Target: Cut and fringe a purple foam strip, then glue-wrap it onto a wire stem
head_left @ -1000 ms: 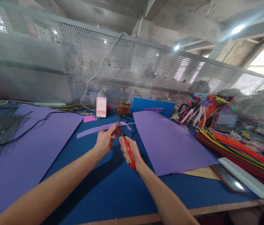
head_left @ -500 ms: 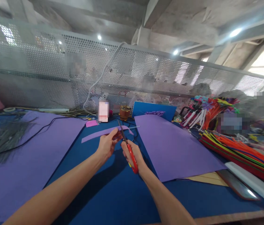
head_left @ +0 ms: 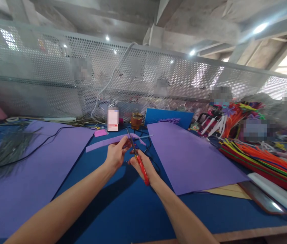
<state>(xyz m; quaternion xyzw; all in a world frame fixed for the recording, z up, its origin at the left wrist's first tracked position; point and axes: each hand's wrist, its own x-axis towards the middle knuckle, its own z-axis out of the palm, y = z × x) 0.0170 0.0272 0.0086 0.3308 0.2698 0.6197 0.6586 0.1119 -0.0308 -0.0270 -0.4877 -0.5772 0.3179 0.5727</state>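
My left hand pinches a narrow purple strip, whose long end sticks out to the left over the blue table surface. Red-handled scissors are in my right hand, with the dark blades pointing up and crossing the strip just right of my left fingertips. Beyond the blades the strip's other end curls down, beside a thin pale stick. Whether the blades are parted is hard to make out.
Large purple sheets lie on both sides, with dark bristly strands on the left one. A phone and an amber cup stand behind my hands. Colourful pipe cleaners and a tablet-like object are on the right.
The strip's left end has shifted slightly left and up. My right fingers have shifted slightly on the scissor handles, and the handles look closer together.
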